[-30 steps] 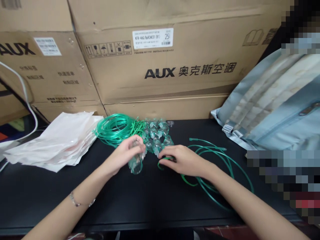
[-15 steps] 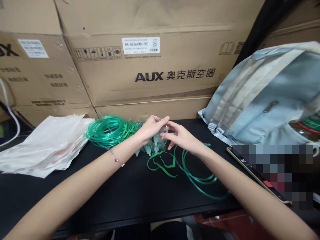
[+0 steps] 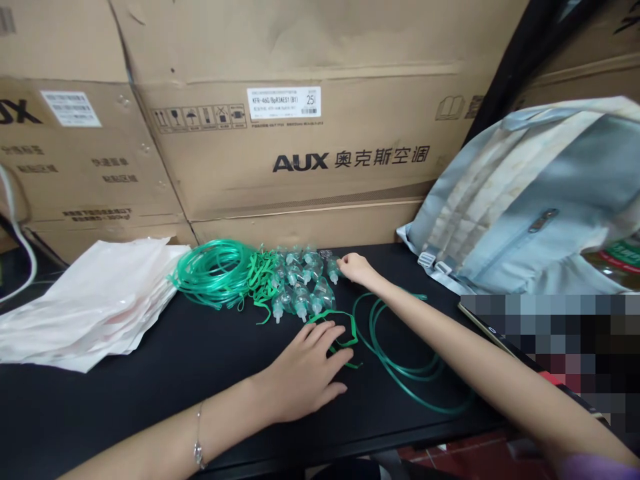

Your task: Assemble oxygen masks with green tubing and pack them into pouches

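Two bare hands work at a black worktop (image 3: pixel 225 360). The right hand (image 3: pixel 354 268), near the far edge, pinches one clear mask (image 3: pixel 333 270), its spout pointing toward the near edge. The left hand (image 3: pixel 315 367) lies nearer the near edge, palm down, fingers spread, apparently grasping nothing; its fingertips reach over a green strap (image 3: pixel 355 330), though contact cannot be told. The other masks (image 3: pixel 301 297) sit bunched just left of the pinched one, with coiled green tubing (image 3: pixel 193 273) beyond them toward the left end. A looser loop of tubing (image 3: pixel 397 365) lies to the right. The step seems to be placing this mask beside the bunch; the next move likely calls for a gentle letting-go without tugging the strap. Half a second ago, both hands met above the masks; now they are apart.
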### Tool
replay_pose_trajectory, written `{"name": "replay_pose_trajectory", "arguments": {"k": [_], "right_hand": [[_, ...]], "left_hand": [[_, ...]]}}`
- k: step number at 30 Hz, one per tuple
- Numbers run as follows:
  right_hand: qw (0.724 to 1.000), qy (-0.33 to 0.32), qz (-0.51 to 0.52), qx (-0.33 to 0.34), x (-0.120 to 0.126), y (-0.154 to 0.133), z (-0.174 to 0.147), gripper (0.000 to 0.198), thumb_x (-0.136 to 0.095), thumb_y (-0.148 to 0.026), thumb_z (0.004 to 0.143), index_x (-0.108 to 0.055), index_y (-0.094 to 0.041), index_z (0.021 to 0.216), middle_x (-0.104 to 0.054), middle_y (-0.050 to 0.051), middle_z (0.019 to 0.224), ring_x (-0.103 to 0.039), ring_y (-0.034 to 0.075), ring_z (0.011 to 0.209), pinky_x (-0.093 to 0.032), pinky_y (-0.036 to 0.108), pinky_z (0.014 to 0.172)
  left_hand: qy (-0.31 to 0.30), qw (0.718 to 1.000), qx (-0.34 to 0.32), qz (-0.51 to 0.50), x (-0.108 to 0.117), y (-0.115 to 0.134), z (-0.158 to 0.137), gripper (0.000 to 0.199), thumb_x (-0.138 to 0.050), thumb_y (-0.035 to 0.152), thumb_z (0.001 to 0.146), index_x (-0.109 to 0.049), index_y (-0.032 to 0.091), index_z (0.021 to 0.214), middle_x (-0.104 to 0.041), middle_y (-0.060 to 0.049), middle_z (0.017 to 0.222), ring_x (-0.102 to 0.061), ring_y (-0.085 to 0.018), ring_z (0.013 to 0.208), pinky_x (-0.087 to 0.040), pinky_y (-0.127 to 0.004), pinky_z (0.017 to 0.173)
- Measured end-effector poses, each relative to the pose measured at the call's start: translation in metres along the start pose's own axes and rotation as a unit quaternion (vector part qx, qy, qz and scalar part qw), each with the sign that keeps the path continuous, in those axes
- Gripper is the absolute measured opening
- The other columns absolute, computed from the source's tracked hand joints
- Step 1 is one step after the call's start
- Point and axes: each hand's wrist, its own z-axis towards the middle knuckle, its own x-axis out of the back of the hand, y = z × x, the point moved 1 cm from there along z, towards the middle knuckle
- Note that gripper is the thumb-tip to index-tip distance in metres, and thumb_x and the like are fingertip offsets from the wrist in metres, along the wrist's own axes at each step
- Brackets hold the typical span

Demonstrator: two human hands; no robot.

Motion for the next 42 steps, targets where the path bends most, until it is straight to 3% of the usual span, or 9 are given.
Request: {"name": "replay_pose_trajectory", "arguments": {"k": [7,15,19,23,25,29,33,38,42], "right_hand": [[0.997,0.024,-0.064,0.025,-0.005,-0.001,-0.006,0.028,-0.046,-0.035,0.087,-0.055,-0.013,0.102,-0.058,0.007,0.099,-0.057,0.017,0.088,-0.047,0.035,0.077],[0.984,0.101,-0.093,0.112,0.021,0.014,-0.055,0.036,-0.035,-0.045,0.085,-0.051,-0.019,0.104,-0.046,0.012,0.110,-0.055,0.023,0.097,-0.041,0.037,0.087],[0.946,0.094,-0.154,0.269,0.028,0.050,-0.116,0.037,-0.037,-0.049,0.084,-0.053,-0.021,0.102,-0.051,0.011,0.110,-0.053,0.024,0.102,-0.044,0.039,0.088],[0.904,0.111,-0.226,0.344,0.011,0.072,-0.170,0.043,-0.047,-0.047,0.079,-0.051,-0.019,0.112,-0.054,0.014,0.114,-0.055,0.028,0.101,-0.050,0.041,0.079],[0.902,0.114,-0.233,0.346,0.002,0.072,-0.184,0.034,-0.043,-0.038,0.084,-0.053,-0.019,0.110,-0.058,0.012,0.104,-0.059,0.026,0.093,-0.052,0.039,0.075],[0.919,0.091,-0.212,0.321,-0.002,0.064,-0.189,0.028,-0.031,-0.019,0.087,-0.055,-0.019,0.101,-0.060,0.009,0.089,-0.061,0.021,0.080,-0.052,0.035,0.069],[0.944,0.052,-0.160,0.283,0.003,0.061,-0.187,0.026,-0.036,-0.015,0.084,-0.051,-0.019,0.104,-0.058,0.008,0.089,-0.061,0.019,0.078,-0.051,0.032,0.066],[0.961,0.003,-0.097,0.260,0.007,0.057,-0.188,0.027,-0.045,-0.015,0.080,-0.051,-0.021,0.106,-0.059,0.004,0.086,-0.060,0.017,0.077,-0.050,0.029,0.067],[0.957,-0.015,-0.102,0.270,0.025,0.054,-0.176,0.028,-0.055,-0.029,0.078,-0.054,-0.022,0.105,-0.060,0.005,0.097,-0.057,0.020,0.092,-0.047,0.034,0.081]], "left_hand": [[0.008,0.999,-0.008,0.036,-0.012,-0.008,-0.001,0.053,-0.040,0.035,0.087,-0.028,0.012,0.134,-0.028,-0.017,0.141,-0.026,-0.029,0.129,-0.032,-0.041,0.100],[0.003,0.995,0.035,-0.095,-0.007,-0.004,-0.011,0.027,-0.040,0.008,0.084,-0.065,0.016,0.093,-0.063,-0.005,0.087,-0.058,-0.015,0.083,-0.046,-0.025,0.075],[0.134,0.956,0.154,-0.212,0.040,-0.028,-0.020,0.024,-0.046,0.005,0.077,-0.067,0.015,0.081,-0.066,-0.004,0.080,-0.060,-0.014,0.076,-0.047,-0.023,0.070],[0.314,0.890,0.295,-0.147,0.100,-0.087,-0.010,0.012,-0.057,0.023,0.075,-0.066,0.015,0.079,-0.067,-0.003,0.080,-0.060,-0.017,0.077,-0.044,-0.028,0.073],[0.338,0.882,0.313,-0.105,0.110,-0.116,0.001,0.018,-0.055,0.026,0.076,-0.063,0.013,0.085,-0.064,-0.002,0.079,-0.058,-0.016,0.076,-0.043,-0.027,0.073],[0.279,0.902,0.317,-0.089,0.093,-0.144,0.017,0.014,-0.062,0.024,0.071,-0.054,0.013,0.076,-0.054,0.003,0.069,-0.054,-0.012,0.070,-0.040,-0.022,0.071],[0.264,0.910,0.318,-0.048,0.083,-0.137,0.021,0.026,-0.065,0.026,0.070,-0.041,0.017,0.066,-0.049,0.001,0.075,-0.052,-0.020,0.091,-0.037,-0.025,0.080],[0.222,0.935,0.276,0.011,0.084,-0.097,0.036,0.013,-0.060,0.022,0.072,-0.049,0.016,0.076,-0.053,-0.007,0.089,-0.050,-0.029,0.099,-0.038,-0.037,0.084],[0.030,0.991,0.121,0.040,0.051,-0.044,0.050,0.023,-0.042,0.028,0.085,-0.059,0.015,0.089,-0.058,-0.011,0.092,-0.057,-0.025,0.087,-0.045,-0.036,0.075]]}}
